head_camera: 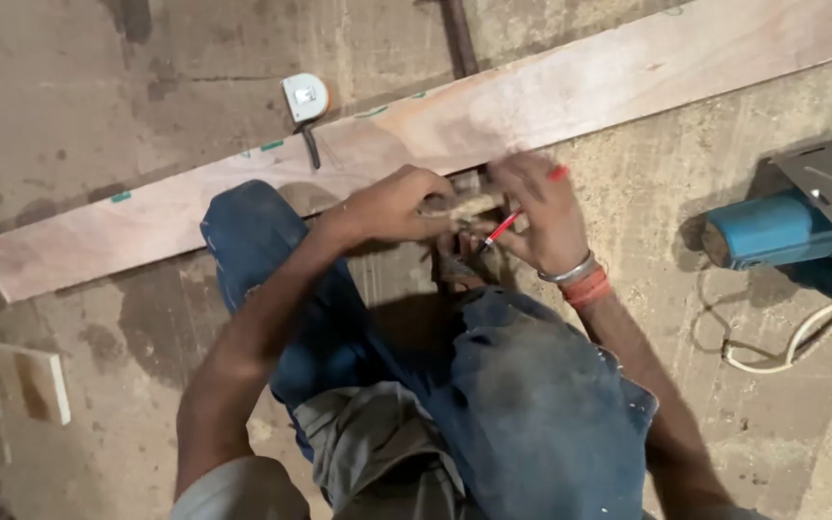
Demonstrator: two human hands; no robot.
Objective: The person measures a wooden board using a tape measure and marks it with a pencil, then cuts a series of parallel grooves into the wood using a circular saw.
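Observation:
A long pale wooden plank (570,91) lies slanted across the concrete floor in front of my knees. My left hand (392,204) grips a small wooden piece (464,204) at the plank's near edge. Beside it, my right hand (541,217) holds a red pencil (507,226), its tip pointing down toward that piece. The right hand is blurred, and a bracelet and red band circle its wrist. My foot in a sandal shows just below the hands.
A white tape measure (304,97) rests on the plank's far edge at left. A blue power tool (787,226) with a metal base and a white cord (792,347) sits at right. A small wood offcut (45,383) lies at left. A dark rod (458,37) crosses behind the plank.

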